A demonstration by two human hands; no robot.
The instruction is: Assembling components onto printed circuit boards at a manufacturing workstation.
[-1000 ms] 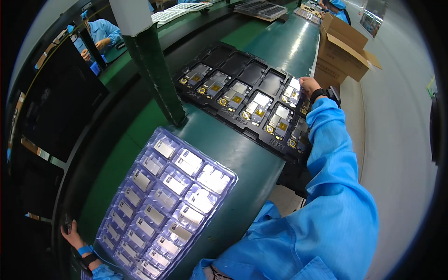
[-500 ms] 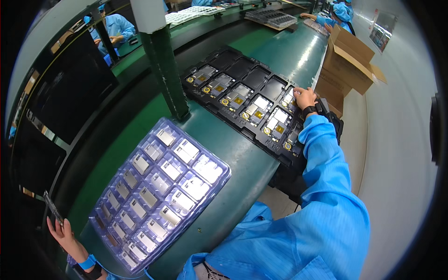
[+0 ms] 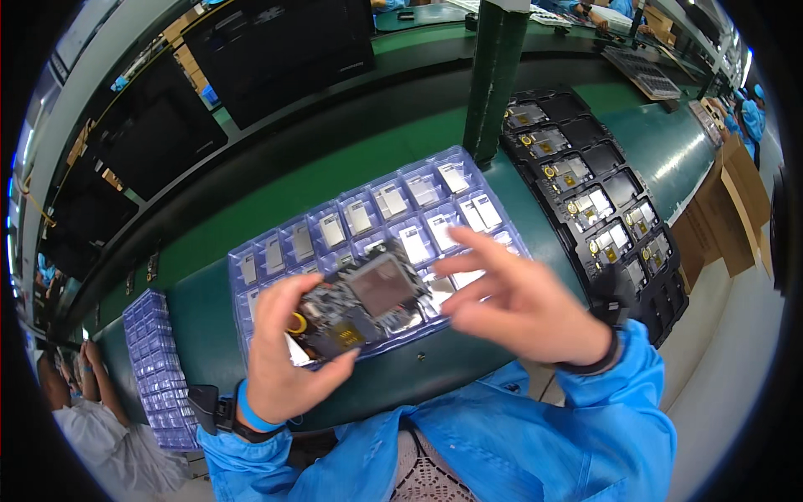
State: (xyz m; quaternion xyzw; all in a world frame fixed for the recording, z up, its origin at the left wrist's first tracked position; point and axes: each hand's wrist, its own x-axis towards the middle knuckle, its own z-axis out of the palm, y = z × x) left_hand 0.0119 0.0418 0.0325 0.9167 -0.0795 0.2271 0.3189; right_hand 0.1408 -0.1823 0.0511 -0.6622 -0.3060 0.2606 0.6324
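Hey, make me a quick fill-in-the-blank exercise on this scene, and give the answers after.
1. The hand gripping the circuit board is the person's ____ one.
2. The black tray lies to the ____ of the clear plastic tray beneath the hands.
3. The person's sleeves are colored ____.
4. The box beside the black tray is made of ____.

Missing words: left; right; blue; cardboard.
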